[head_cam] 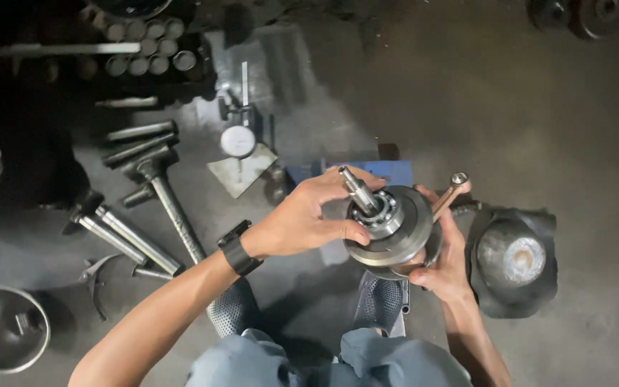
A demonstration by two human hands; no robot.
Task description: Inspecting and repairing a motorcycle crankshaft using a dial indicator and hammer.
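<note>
A worn grey concrete floor (510, 115) fills the view, stained and scuffed, brighter through the middle and right and falling into deep shadow at the upper left. Long steel shafts and drifts (145, 215) lie scattered on the left side, with a rack of short metal cylinders (148, 46) above them in the dark. A dial gauge on its stand (238, 136) sits on a small metal plate near the centre. A round metal bowl (5, 328) rests at the lower left corner. At the right a round steel block (511, 254) sits on a black rubber mat, and dark round parts (574, 14) lie at the top right edge.
</note>
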